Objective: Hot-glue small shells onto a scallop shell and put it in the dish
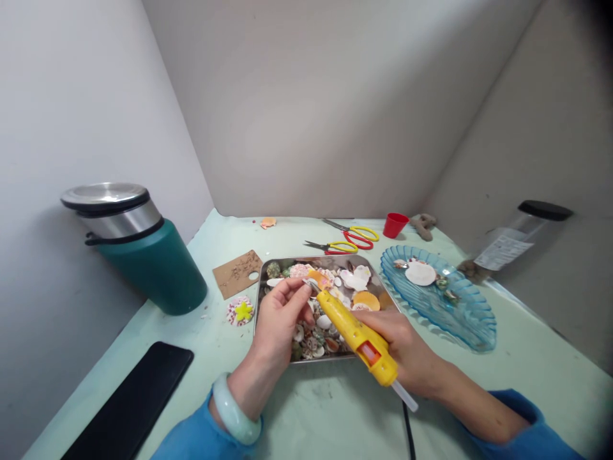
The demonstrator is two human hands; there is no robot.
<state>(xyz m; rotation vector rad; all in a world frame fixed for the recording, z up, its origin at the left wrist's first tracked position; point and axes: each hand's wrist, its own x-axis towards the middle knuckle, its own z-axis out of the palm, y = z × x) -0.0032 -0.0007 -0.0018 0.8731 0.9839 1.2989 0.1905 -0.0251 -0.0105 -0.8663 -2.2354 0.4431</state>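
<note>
My right hand [407,348] grips a yellow glue gun [357,335], whose nozzle points up and left toward my left hand. My left hand [280,313] is pinched on a small shell held at the gun's tip, over a metal tray [371,265] filled with several mixed seashells. A clear glue stick pokes out of the gun's rear, and its black cord runs down toward me. A pale bangle sits on my left wrist.
A blue glass dish [472,316] with a few shells lies right of the tray. Two pairs of yellow-and-red scissors [347,239] and a red cup [395,225] sit behind. A green flask [143,252], cardboard piece [237,273], decorated shell [239,311] and black phone [134,402] are left.
</note>
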